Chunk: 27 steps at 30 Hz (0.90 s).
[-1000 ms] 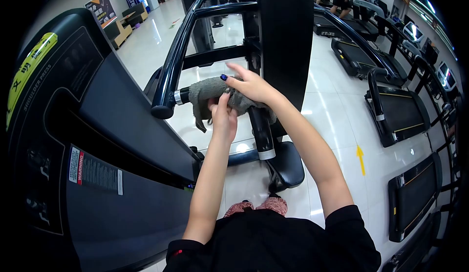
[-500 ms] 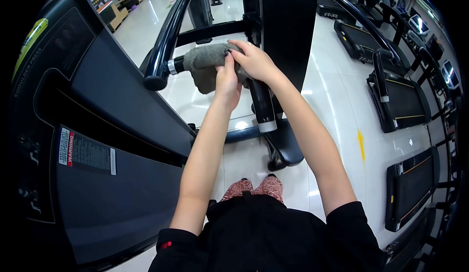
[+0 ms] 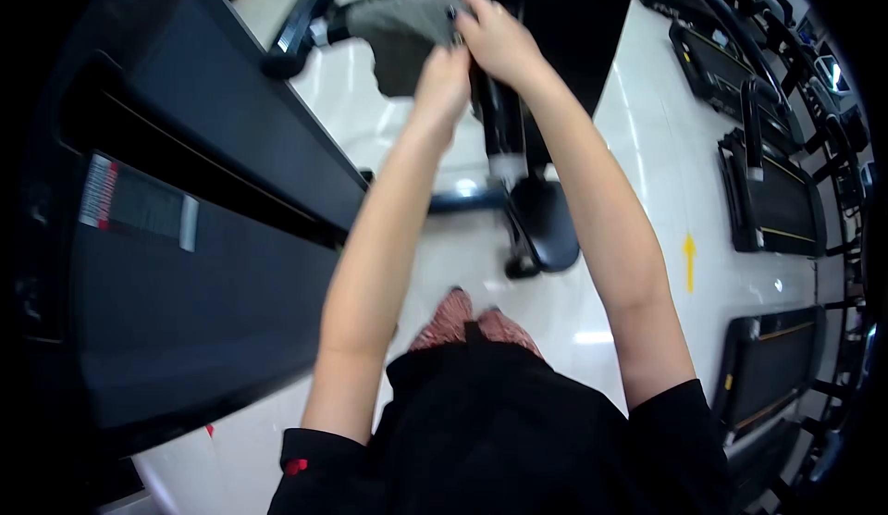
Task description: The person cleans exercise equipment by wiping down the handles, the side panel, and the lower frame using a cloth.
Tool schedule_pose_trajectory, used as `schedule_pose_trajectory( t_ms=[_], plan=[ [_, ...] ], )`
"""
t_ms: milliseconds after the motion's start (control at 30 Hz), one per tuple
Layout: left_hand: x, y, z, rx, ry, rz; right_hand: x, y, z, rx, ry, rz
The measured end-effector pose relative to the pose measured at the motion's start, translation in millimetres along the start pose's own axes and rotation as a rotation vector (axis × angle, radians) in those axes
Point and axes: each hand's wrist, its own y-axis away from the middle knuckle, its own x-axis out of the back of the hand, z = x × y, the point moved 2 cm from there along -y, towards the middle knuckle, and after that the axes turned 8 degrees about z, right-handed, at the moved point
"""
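Observation:
A grey cloth (image 3: 400,43) is draped over a black bar of the shoulder press machine, its left part hanging below the bar. My left hand (image 3: 444,82) is closed on the cloth's right end, under the bar. Beside it, my right hand (image 3: 501,43) is bent over the bar's corner with the cloth pinched in its fingers; the fingertips are partly hidden and blurred. Below the right hand, a black handle grip (image 3: 502,126) with a silver end cap points down toward me.
A tall dark machine panel (image 3: 213,302) with a warning label stands close on my left. A black padded seat (image 3: 546,223) lies below the handle. Several treadmills (image 3: 772,191) line the right side. A yellow arrow (image 3: 689,260) marks the white floor.
The view has tilted downward, so the machine and hands sit higher. The cloth, bunched around the bar before, now looks stretched flatter with its left part hanging. Both hands stay on it.

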Motion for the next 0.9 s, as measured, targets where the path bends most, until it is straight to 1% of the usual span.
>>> schedule_pose_trajectory(
  t_ms=[33, 100, 133, 167, 233, 267, 300, 367, 400, 433, 500, 533, 567, 633, 667, 767, 800, 833, 900],
  plan=[
    [0, 1, 4, -0.036, -0.035, -0.035, -1, 1, 1, 0.020, 0.047, 0.054],
    [-3, 2, 17, -0.025, 0.020, -0.075, 6, -9, -12, -0.050, 0.203, -0.279],
    [-12, 15, 27, -0.002, 0.043, 0.004, 33, 6, -30, -0.211, 0.093, -0.146],
    [-10, 25, 33, -0.040, 0.026, -0.012, 29, 18, -37, -0.152, 0.143, -0.034],
    [-4, 41, 44, 0.085, 0.123, -0.075, 23, 21, -27, -0.068, 0.169, 0.074],
    [-5, 43, 47, 0.079, 0.020, -0.044, 20, 16, -19, -0.059, 0.177, 0.072],
    [-6, 29, 35, 0.094, 0.027, -0.045, 9, 14, -8, -0.067, 0.186, 0.060],
    [-6, 34, 44, 0.073, -0.138, 0.052, 19, 20, -17, -0.201, 0.110, 0.008],
    [-2, 30, 45, 0.012, -0.224, 0.087, 18, 20, -17, -0.095, 0.143, 0.041],
    [-1, 30, 47, 0.002, -0.220, 0.096, 20, 20, -16, -0.081, 0.140, 0.043],
    [0, 38, 54, -0.077, -0.436, 0.154, 23, 25, -14, -0.143, 0.181, -0.021],
    [2, 37, 52, -0.123, -0.501, 0.173, 26, 27, -17, -0.101, 0.226, 0.056],
    [3, 35, 52, -0.130, -0.501, 0.187, 29, 27, -19, -0.088, 0.217, 0.055],
    [2, 35, 63, -0.199, -0.621, 0.258, 38, 26, -23, -0.066, 0.405, -0.051],
    [2, 36, 68, -0.167, -0.664, 0.271, 42, 26, -25, -0.035, 0.447, -0.030],
    [1, 34, 71, -0.208, -0.654, 0.341, 46, 26, -24, 0.021, 0.508, -0.015],
    [2, 25, 62, -0.165, -0.568, 0.303, 47, 29, -23, 0.017, 0.498, -0.025],
    [0, 22, 56, -0.079, -0.473, 0.267, 48, 29, -23, 0.027, 0.493, -0.016],
    [-4, 18, 45, -0.014, -0.328, 0.234, 50, 31, -23, -0.062, 0.472, -0.059]
  ],
)
